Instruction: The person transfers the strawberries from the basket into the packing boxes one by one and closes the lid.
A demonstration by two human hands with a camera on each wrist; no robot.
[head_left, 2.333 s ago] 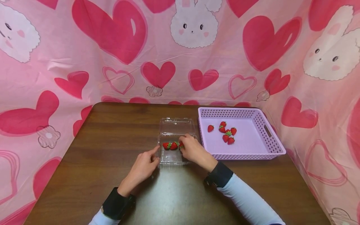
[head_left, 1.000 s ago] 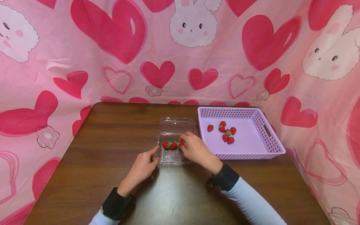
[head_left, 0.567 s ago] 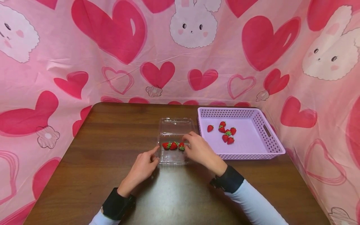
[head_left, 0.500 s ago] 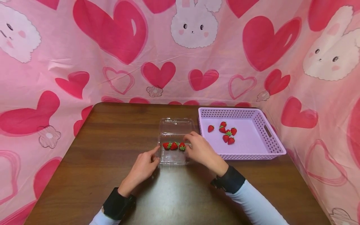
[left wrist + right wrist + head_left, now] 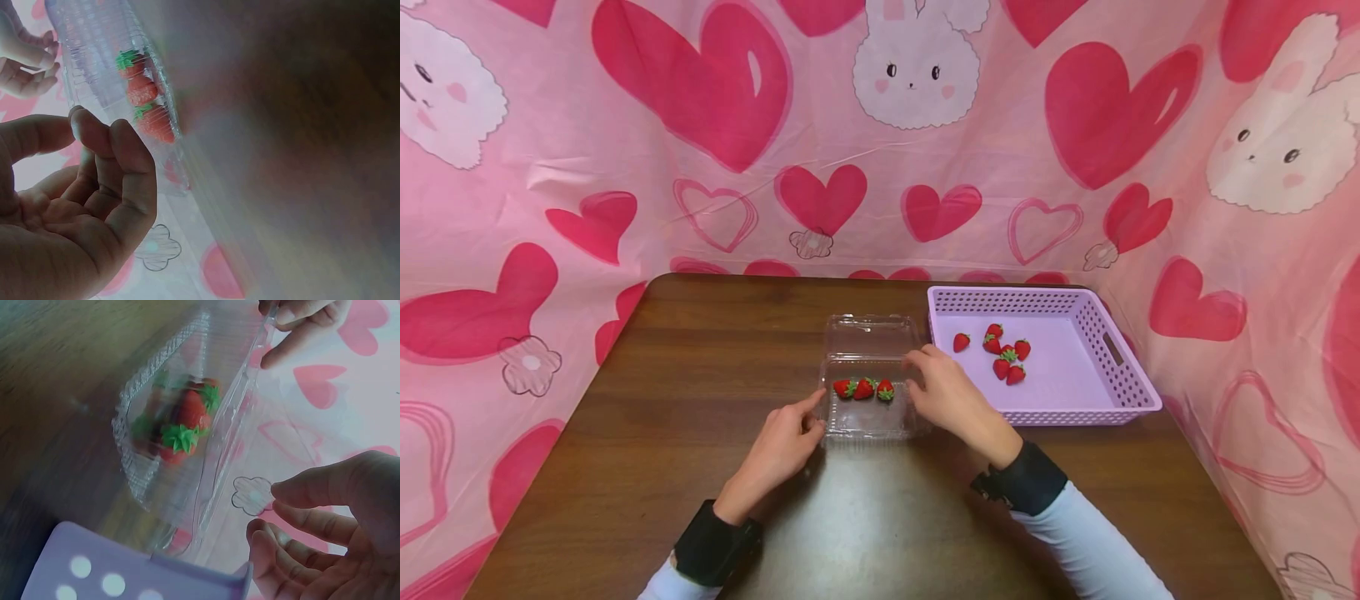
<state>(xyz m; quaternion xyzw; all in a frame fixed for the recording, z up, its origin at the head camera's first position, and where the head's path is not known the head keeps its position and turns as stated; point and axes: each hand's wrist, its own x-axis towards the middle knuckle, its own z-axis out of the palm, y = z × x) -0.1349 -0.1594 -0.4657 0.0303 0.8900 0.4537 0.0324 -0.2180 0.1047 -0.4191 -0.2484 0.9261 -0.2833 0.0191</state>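
Three strawberries with green leaf tops lie in a row inside a clear plastic clamshell container, its lid folded back. The rightmost strawberry sits slightly apart from the middle strawberry and the left strawberry. My left hand pinches the container's rim at its front left, thumb and index finger close together in the left wrist view. Above the container's right side, my right hand has its fingers loosely bent. A gap shows between its thumb and fingertips in the right wrist view, with nothing held.
A lilac perforated basket stands to the right of the container, close to my right hand. Several more strawberries lie in its left half. The brown wooden table backs onto a pink curtain with hearts and rabbits.
My right hand has let go of the third strawberry, leaving it in the container, and has drawn back to the right. The left hand stays at the rim.
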